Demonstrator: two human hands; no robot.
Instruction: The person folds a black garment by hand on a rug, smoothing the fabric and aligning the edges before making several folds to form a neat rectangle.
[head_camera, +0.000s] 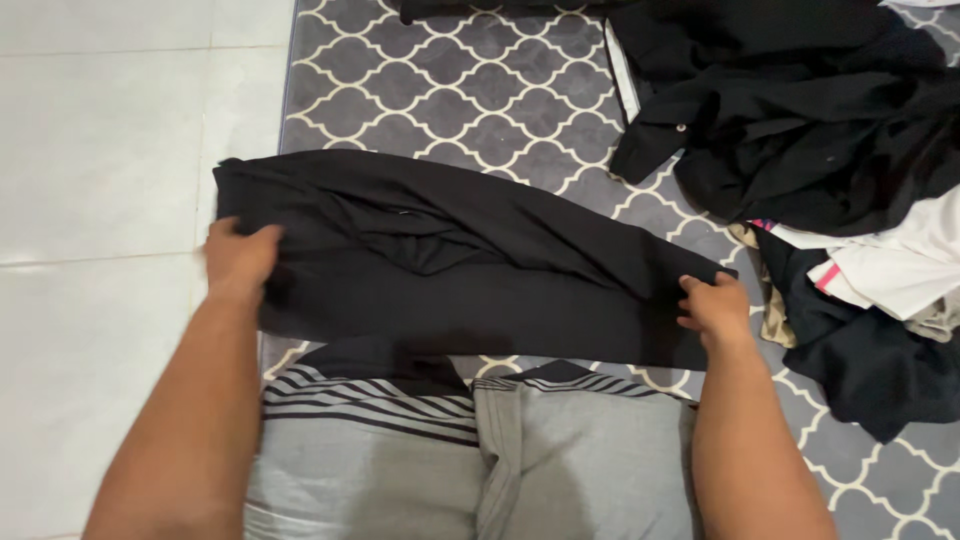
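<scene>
Lying across the near-left part of the grey patterned rug (470, 100), a black garment (450, 265), folded into a long band, runs from the rug's left edge toward its middle, the left end overhanging that edge slightly onto the white tiled floor (110, 150). Left hand (238, 258) rests flat on the garment's left end, close to the rug's left edge; fingers (262, 240) lie together and extended, pressing down on the cloth, thumb not clearly visible. Right hand (715, 310) sits at the garment's right end, where the band narrows; fingers (692, 285) are curled and closed on the cloth edge, pinching it, though how much fabric lies between them cannot be told. Both forearms come in from the bottom edge of the view, well apart, with the garment spanning between them. Open room: the rug beyond the garment, toward its far edge, is bare patterned surface; the tiled floor left of the rug is bare as well. To the right the room is tight: a pile of dark clothes (800, 110) occupies the far-right corner of the rug, and below it a heap of white and pale garments (890, 265) over more dark cloth lies just beside the right hand, near but not touching the garment's right end. On the near side, the person's lap in grey cloth with black-striped bands (400, 400) lies directly against the garment's near edge, partly tucked under it.
</scene>
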